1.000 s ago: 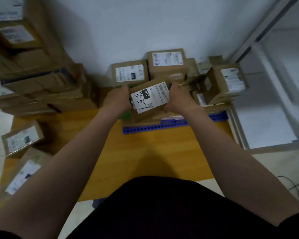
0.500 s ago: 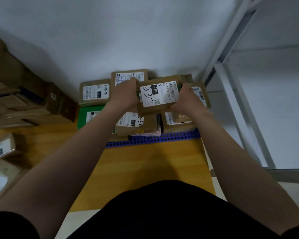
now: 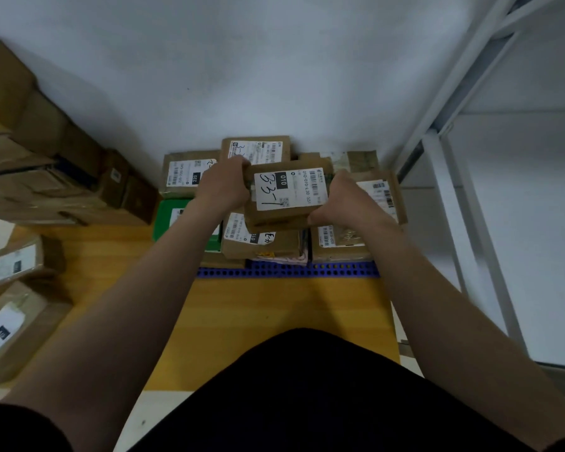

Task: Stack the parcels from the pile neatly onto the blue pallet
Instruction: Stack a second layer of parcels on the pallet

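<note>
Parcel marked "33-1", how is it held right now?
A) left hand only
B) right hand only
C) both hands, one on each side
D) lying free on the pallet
C: the left hand and right hand grip opposite sides of the parcel, above the other boxes.

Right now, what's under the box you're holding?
Under the held parcel sit a brown labelled parcel and others on the blue pallet. The held parcel hides what lies directly beneath.
</note>
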